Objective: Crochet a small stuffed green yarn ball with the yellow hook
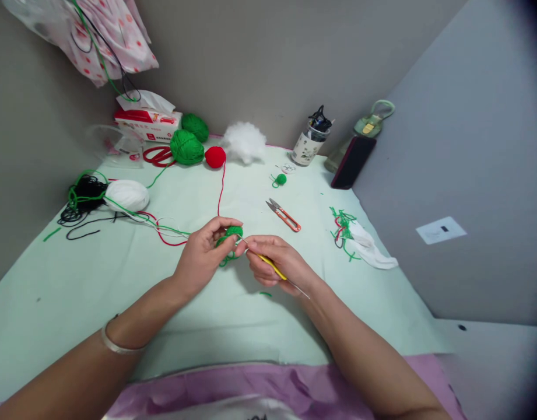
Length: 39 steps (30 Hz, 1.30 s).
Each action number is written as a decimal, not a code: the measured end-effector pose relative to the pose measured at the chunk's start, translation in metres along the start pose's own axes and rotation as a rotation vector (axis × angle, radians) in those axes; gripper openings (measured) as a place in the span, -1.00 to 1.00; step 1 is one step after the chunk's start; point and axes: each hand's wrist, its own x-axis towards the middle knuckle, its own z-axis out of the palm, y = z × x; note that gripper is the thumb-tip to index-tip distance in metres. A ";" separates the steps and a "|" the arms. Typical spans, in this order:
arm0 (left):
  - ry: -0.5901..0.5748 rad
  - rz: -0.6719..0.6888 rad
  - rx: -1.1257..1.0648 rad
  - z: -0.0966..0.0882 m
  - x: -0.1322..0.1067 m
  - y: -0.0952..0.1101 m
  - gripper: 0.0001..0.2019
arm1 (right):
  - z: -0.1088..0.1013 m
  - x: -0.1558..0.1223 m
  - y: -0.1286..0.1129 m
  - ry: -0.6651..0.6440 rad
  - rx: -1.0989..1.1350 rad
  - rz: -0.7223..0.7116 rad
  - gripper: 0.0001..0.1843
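Note:
Between the thumb and fingers of my left hand is a small green crochet piece, with loops of green yarn hanging below it. My right hand is closed round a crochet hook with a yellow grip. The hook's metal tip meets the edge of the green piece, but whether it passes through a stitch I cannot tell. Green, white and red strands run from the left up to my left hand. Beyond my hands lies a pair of orange thread snips, blades apart.
Green yarn balls, a red ball and white stuffing line the back, near a tissue pack. White yarn and black yarn lie left. Yarn scraps, a phone and a pen jar stand right.

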 end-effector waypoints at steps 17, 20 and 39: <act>0.036 0.091 0.099 0.003 0.002 -0.001 -0.84 | 0.015 -0.006 0.002 0.045 -0.188 -0.086 -0.77; 0.077 0.123 0.150 0.002 0.002 -0.003 -0.84 | 0.006 -0.001 0.000 -0.093 0.140 0.069 -0.78; 0.124 0.605 0.536 -0.006 0.002 -0.012 -0.79 | -0.007 -0.002 -0.001 -0.264 0.184 0.178 -0.75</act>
